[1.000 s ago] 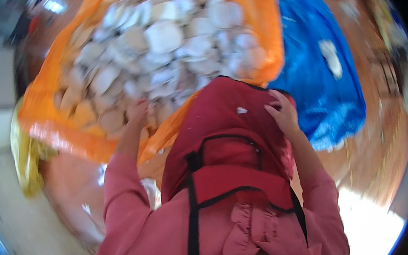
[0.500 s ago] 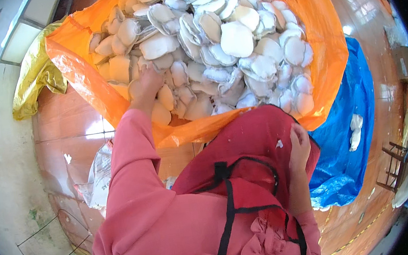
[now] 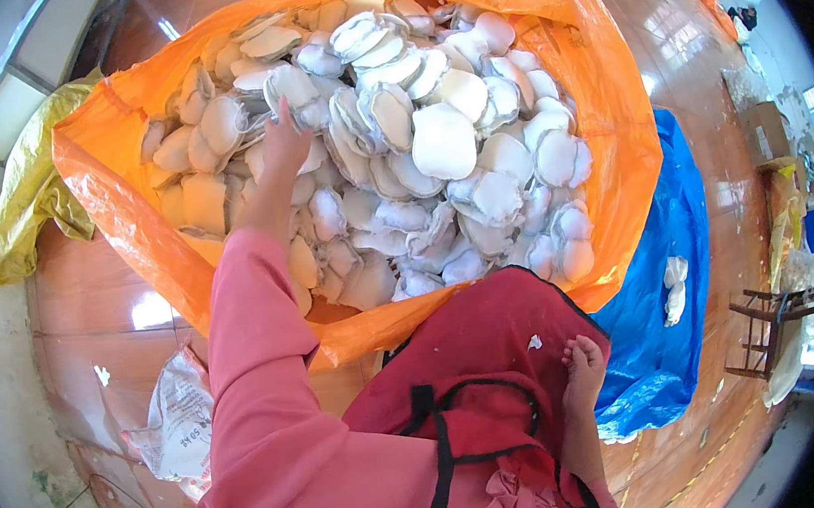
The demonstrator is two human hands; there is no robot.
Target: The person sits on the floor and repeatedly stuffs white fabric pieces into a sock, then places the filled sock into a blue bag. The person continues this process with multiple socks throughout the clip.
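Note:
A wide-mouthed orange plastic sack (image 3: 619,180) lies spread before me, heaped with white and cream rounded flat pads (image 3: 442,142), many in loose stacks with fuzzy edges. My left hand (image 3: 285,152) is over the left part of the heap, its fingers apart and partly stretched toward the far side. It touches or hovers just above the pads; which one I cannot tell. Nothing shows in its grasp. At the right edge of my dark red apron (image 3: 466,333), my right hand (image 3: 584,369) rests by my knee with its fingers curled together and nothing visible in them.
Blue plastic sheeting (image 3: 655,356) lies to the right, with a small white bundle (image 3: 674,291) on it. A yellow sack (image 3: 33,186) is by the left wall. A white printed sack (image 3: 180,420) lies at lower left. A wooden stool (image 3: 771,318) stands far right.
My left hand has come up from among the pads at the near left and moved toward the far side. My right hand's fingers have curled up. The whole view has shifted slightly.

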